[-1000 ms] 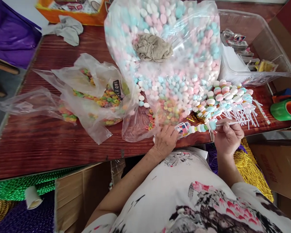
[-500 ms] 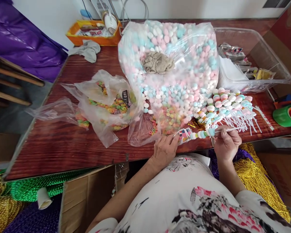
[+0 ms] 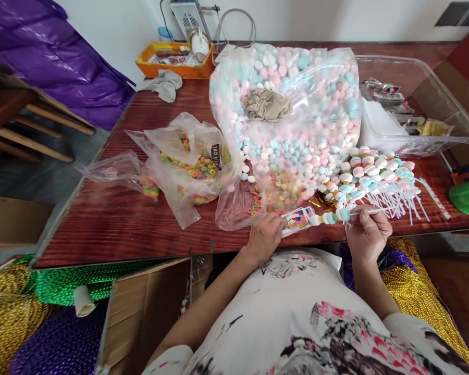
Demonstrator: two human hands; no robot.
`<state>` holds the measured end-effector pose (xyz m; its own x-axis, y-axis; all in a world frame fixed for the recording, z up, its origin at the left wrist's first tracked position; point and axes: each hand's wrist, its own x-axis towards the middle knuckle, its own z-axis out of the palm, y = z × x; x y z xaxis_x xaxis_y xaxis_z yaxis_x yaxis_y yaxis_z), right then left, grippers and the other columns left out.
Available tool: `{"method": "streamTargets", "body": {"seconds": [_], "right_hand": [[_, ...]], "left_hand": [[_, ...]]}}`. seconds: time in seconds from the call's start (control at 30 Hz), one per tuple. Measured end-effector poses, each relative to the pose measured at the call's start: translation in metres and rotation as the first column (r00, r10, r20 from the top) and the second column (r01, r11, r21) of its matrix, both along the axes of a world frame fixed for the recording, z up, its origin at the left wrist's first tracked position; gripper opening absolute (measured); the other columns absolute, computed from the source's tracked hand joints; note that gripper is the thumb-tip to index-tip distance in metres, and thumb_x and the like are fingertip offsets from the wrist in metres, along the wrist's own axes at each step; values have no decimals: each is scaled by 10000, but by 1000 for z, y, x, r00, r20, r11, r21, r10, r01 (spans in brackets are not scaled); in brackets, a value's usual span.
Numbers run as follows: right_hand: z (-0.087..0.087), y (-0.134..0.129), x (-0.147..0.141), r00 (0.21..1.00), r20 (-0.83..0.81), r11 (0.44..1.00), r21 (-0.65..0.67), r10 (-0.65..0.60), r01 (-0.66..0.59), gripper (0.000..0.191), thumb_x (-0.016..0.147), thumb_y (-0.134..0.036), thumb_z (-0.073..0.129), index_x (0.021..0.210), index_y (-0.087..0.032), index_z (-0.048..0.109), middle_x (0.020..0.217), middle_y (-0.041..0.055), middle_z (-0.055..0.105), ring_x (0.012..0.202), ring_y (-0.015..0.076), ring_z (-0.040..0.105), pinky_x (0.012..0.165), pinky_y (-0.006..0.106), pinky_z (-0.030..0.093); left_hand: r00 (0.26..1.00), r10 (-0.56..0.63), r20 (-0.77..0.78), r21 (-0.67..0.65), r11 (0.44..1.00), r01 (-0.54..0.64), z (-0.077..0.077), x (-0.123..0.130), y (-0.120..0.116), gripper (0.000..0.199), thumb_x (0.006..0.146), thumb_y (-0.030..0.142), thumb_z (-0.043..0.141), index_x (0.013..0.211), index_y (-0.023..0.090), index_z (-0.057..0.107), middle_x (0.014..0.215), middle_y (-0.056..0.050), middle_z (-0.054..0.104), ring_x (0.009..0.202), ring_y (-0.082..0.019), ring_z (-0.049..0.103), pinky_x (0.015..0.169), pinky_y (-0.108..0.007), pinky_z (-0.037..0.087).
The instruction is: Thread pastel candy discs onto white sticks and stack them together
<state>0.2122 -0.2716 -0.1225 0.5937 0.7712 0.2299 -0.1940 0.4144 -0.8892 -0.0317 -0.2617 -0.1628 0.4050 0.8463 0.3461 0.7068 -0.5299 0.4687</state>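
Observation:
My left hand (image 3: 264, 237) is closed on the near end of a small printed packet (image 3: 299, 219) at the table's front edge. From the packet's right end runs a short row of pastel candies (image 3: 330, 217) threaded on a thin white stick (image 3: 378, 210). The stick's bare part is pinched between the thumb and fingers of my right hand (image 3: 369, 232). Just behind lies a pile of similar threaded candies (image 3: 369, 169), their white ends (image 3: 394, 200) pointing toward me. Beyond my left hand, an open clear bag (image 3: 240, 208) holds small ring candies (image 3: 279, 190).
A large clear bag of pastel candies (image 3: 320, 67) fills the table's middle, a crumpled cloth (image 3: 266, 105) on top. To its left is a bag of coloured rings (image 3: 187, 169); to its right, a clear plastic tub (image 3: 433, 78). A green tape roll (image 3: 467, 198) sits far right.
The view has shifted, so most things appear farther right. More of the packet's printed face shows beside my left hand. Both hands keep their hold.

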Motion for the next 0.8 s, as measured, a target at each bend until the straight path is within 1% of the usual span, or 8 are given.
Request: {"method": "streamTargets", "body": {"seconds": [0.13, 0.23, 0.33, 0.4, 0.5, 0.6, 0.7, 0.8], "right_hand": [[-2, -3, 2, 996, 92, 1000, 11, 11, -12, 79, 769, -196, 679, 700, -206, 716, 617, -24, 621, 585, 109, 537, 581, 256, 410], [2, -7, 0, 951, 303, 998, 2, 52, -55, 81, 797, -217, 692, 720, -222, 715, 632, -27, 608, 601, 120, 529, 597, 283, 423], [16, -7, -5, 854, 514, 994, 32, 75, -107, 83, 804, -221, 704, 725, -241, 720, 657, -14, 638, 658, 160, 585, 642, 333, 477], [30, -4, -8, 847, 530, 992, 84, 40, -99, 58, 797, -232, 711, 743, -246, 729, 669, -6, 654, 675, 179, 614, 658, 357, 504], [52, 4, -12, 930, 366, 981, 190, -38, -34, 31, 785, -238, 711, 781, -236, 742, 676, 1, 660, 649, 179, 621, 641, 356, 512], [64, 12, -17, 969, 246, 964, 259, -9, -56, 33, 774, -233, 713, 788, -228, 743, 661, 0, 654, 621, 172, 609, 622, 344, 506], [59, 17, -23, 955, 291, 970, 207, 65, -129, 28, 783, -258, 716, 778, -235, 729, 659, -5, 645, 614, 162, 598, 617, 331, 500], [47, 18, -25, 934, 340, 977, 132, 113, -166, 46, 813, -277, 703, 785, -243, 717, 666, -12, 638, 614, 152, 591, 625, 321, 497]], "left_hand": [[953, 63, 296, -213, 977, 1, 2, -7, 9, 152, 869, 227, 664, 731, 166, 687, 749, -34, 693, 736, -160, 614, 730, -297, 452], [884, 139, 447, -341, 940, 25, 7, -12, 14, 166, 810, 278, 735, 692, 169, 692, 702, -21, 684, 703, -151, 603, 707, -284, 447], [804, 223, 552, -435, 899, 49, 15, -16, 18, 194, 767, 297, 762, 663, 160, 672, 681, -9, 650, 669, -132, 576, 645, -253, 435], [766, 260, 587, -460, 886, 52, 21, -17, 20, 200, 729, 288, 788, 651, 156, 659, 678, -1, 631, 647, -119, 553, 608, -236, 418], [750, 272, 603, -465, 884, 53, 27, -18, 23, 198, 703, 275, 811, 656, 156, 660, 682, 5, 624, 636, -112, 542, 588, -229, 407], [758, 233, 609, -424, 904, 62, 27, -16, 23, 212, 718, 286, 812, 656, 158, 656, 687, 0, 625, 654, -119, 557, 604, -237, 425], [782, 145, 606, -321, 944, 74, 24, -13, 21, 228, 759, 302, 797, 657, 161, 650, 674, -6, 627, 658, -126, 566, 617, -250, 441], [828, 5, 561, -149, 984, 95, 21, -13, 19, 187, 827, 281, 745, 708, 165, 659, 690, -19, 648, 680, -135, 590, 647, -270, 463]]}}
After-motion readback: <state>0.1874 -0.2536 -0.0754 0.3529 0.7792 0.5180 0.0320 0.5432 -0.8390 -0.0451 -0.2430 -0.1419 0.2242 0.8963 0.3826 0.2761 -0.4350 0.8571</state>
